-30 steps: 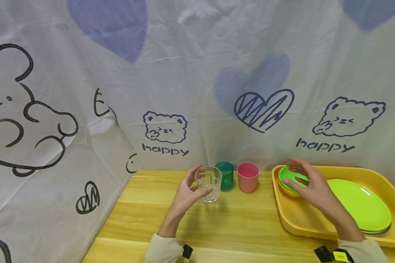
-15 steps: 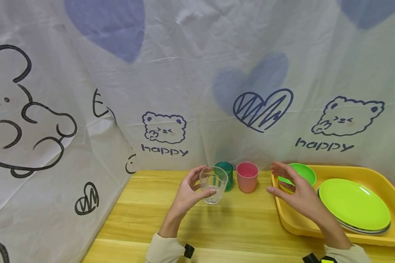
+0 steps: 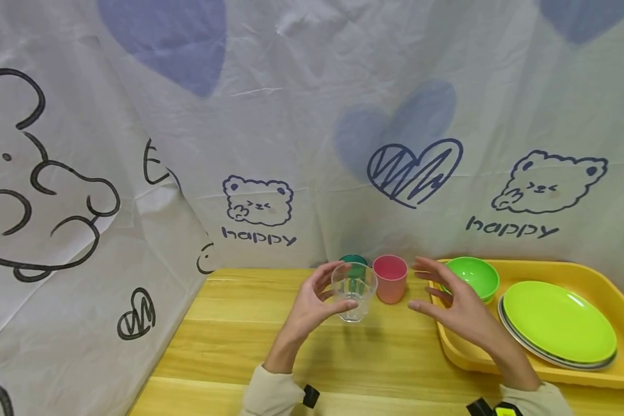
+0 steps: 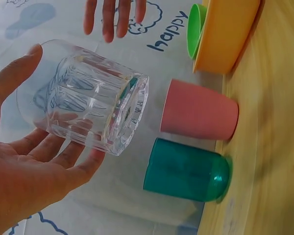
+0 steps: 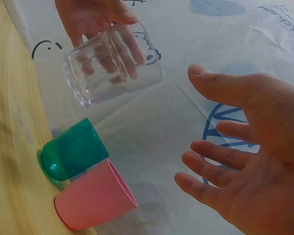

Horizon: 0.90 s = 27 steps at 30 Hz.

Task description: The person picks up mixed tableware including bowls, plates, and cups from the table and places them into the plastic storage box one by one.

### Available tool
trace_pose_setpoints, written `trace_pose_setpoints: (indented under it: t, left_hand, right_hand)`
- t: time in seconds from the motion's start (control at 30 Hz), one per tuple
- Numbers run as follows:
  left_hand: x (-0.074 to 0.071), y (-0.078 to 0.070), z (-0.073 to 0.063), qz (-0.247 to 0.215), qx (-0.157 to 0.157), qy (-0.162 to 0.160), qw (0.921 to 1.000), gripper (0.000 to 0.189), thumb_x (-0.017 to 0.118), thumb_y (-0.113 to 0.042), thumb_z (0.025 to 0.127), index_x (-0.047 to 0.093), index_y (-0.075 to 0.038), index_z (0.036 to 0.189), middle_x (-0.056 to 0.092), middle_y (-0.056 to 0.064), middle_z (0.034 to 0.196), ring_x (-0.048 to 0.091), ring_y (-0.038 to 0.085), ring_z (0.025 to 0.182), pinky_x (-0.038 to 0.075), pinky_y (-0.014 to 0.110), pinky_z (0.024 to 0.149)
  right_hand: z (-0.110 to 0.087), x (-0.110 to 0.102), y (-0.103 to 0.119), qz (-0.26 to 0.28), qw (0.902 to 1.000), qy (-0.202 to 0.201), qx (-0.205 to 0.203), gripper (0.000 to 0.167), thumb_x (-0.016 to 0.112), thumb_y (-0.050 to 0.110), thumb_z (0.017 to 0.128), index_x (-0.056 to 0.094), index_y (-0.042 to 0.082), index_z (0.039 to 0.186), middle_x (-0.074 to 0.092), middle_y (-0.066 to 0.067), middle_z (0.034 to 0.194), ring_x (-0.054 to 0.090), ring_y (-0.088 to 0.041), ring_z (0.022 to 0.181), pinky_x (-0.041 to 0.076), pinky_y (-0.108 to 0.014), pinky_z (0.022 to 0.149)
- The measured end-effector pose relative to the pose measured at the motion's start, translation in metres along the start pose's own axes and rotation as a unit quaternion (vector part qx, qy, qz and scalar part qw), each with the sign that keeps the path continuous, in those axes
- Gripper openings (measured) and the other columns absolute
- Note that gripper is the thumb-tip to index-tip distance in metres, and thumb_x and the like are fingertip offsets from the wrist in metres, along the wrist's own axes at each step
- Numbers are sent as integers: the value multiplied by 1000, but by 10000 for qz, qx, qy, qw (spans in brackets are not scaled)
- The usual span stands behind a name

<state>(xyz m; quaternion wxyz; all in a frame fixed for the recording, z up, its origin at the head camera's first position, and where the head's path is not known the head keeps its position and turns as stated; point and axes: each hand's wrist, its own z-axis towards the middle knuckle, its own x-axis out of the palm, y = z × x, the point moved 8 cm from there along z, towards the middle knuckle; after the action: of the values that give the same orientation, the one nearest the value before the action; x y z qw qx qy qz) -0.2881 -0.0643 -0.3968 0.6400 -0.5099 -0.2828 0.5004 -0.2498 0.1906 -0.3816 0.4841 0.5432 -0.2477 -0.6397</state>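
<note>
My left hand (image 3: pixel 315 306) grips a clear drinking glass (image 3: pixel 355 292), thumb on one side and fingers behind it, lifted above the wooden table. The left wrist view shows the glass's thick faceted base (image 4: pixel 130 112) turned toward the standing cups. Across from it, my right hand (image 3: pixel 460 309) hovers with spread fingers and holds nothing; the right wrist view shows a gap between its fingers and the glass. Behind the glass stands a green cup (image 4: pixel 186 171), partly hidden in the head view. Right beside it is a pink cup (image 3: pixel 392 283), upright between the two hands.
A yellow tray (image 3: pixel 463 352) lies on the right of the wooden table (image 3: pixel 218 341). Inside are green bowls (image 3: pixel 475 277) and a stack of plates with a lime-green plate (image 3: pixel 559 320) on top. A printed white cloth (image 3: pixel 291 127) hangs behind.
My right hand has moved left from over the bowls to beside the pink cup. The left hand has carried the glass slightly right, in front of the green cup.
</note>
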Motion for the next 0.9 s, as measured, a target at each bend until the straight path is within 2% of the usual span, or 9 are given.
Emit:
trace_pose_setpoints:
  t: [0.17,0.33,0.5,0.7,0.9]
  left_hand:
    - [13,0,3,-248,-50,143,9996,73,84,-5,84,51,-9,148,52,17,147,51,32,136,41,50,114]
    - [27,0,6,-347,-8,349,9988,73,83,-5,86,48,-7,151,51,21,147,50,37,137,43,52,113]
    - [35,1,8,-420,-48,423,9982,73,84,-6,85,49,-7,150,54,17,147,51,32,137,42,48,114]
    - [45,3,11,-421,-165,448,9980,68,83,-3,85,54,-10,147,57,9,146,53,30,136,44,40,113]
    - [58,2,16,-487,-105,568,9971,64,78,4,87,55,-8,146,58,10,146,55,31,134,45,38,112]
  right_hand:
    - [3,9,4,119,9997,199,-100,81,81,28,90,38,15,157,49,-13,150,48,-38,137,47,-53,106]
    - [7,17,6,274,9985,380,-269,80,82,25,89,40,15,156,50,-15,149,48,-41,137,47,-55,107]
    - [8,21,6,423,9972,481,-381,82,84,19,87,40,16,156,52,-15,148,49,-40,136,46,-53,107]
    - [8,25,3,530,9961,657,-254,87,86,17,85,39,15,158,46,-16,153,46,-43,139,45,-53,107]
    - [4,21,2,595,9958,686,-142,88,86,16,84,38,8,157,43,-20,156,44,-48,139,46,-49,105]
